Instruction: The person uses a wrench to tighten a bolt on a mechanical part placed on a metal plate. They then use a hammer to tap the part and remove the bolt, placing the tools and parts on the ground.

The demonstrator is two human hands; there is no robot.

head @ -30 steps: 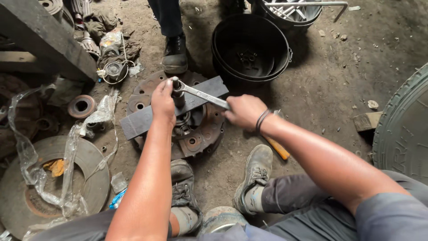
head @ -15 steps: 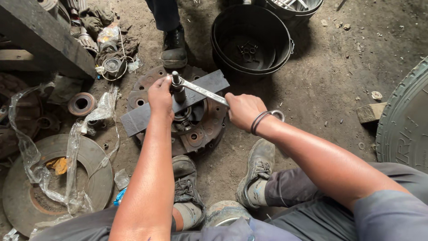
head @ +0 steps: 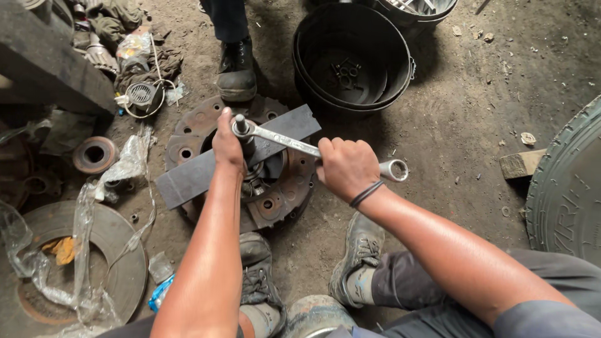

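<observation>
Right now our right hand (head: 346, 168) is wrapped around the ring spanner (head: 311, 149) mid-shaft, while our left hand (head: 226, 143) clasps the centre bolt (head: 241, 127) above the clutch plate (head: 275, 188) on the floor. We judge we're mid-turn; next calls for steady leverage.

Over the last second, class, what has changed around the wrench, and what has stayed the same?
The right hand has swung the wrench handle away from the person, towards the black bucket, so it lies flatter across the picture. Nothing was taken up or let go. The left hand still steadies the wrench head, and the flat bar still lies across the rusty disc.
</observation>
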